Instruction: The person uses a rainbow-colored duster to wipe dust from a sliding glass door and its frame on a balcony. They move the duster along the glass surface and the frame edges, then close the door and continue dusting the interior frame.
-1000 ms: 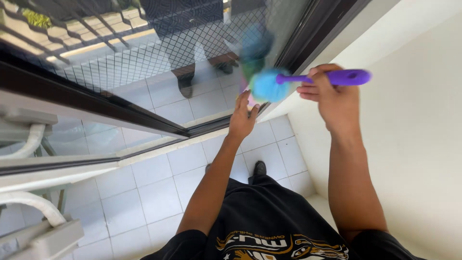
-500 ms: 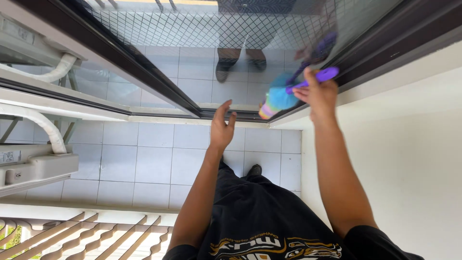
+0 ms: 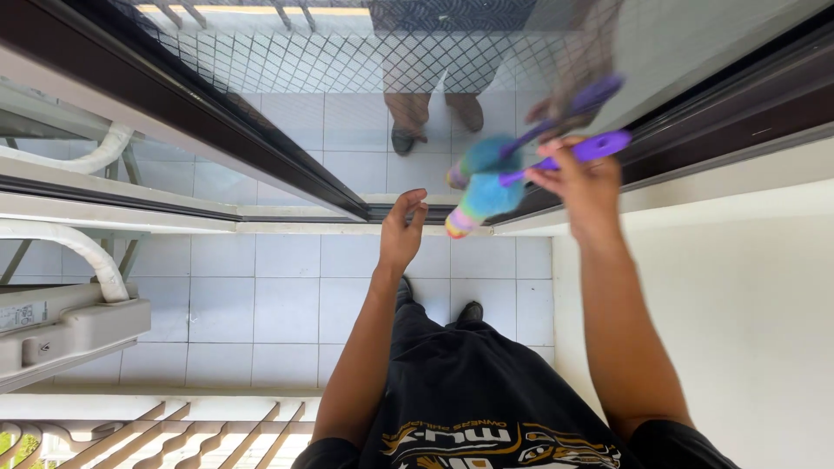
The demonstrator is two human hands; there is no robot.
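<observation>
My right hand grips the purple handle of a fluffy duster whose blue, pink and yellow head rests near the bottom of a glass sliding door. The glass reflects the duster and my legs. My left hand is raised with fingers together and slightly spread, close to the door's lower frame, holding nothing. Below me are my black printed shirt, dark trousers and dark shoes.
Pale square floor tiles lie underfoot. A white wall runs along the right. A white air-conditioner unit with a wrapped pipe sits at the left. A wooden slatted railing is at the bottom left.
The view has tilted down along the door. My right hand and the duster have swept lower on the glass, then a little left. My left hand stays raised near the frame.
</observation>
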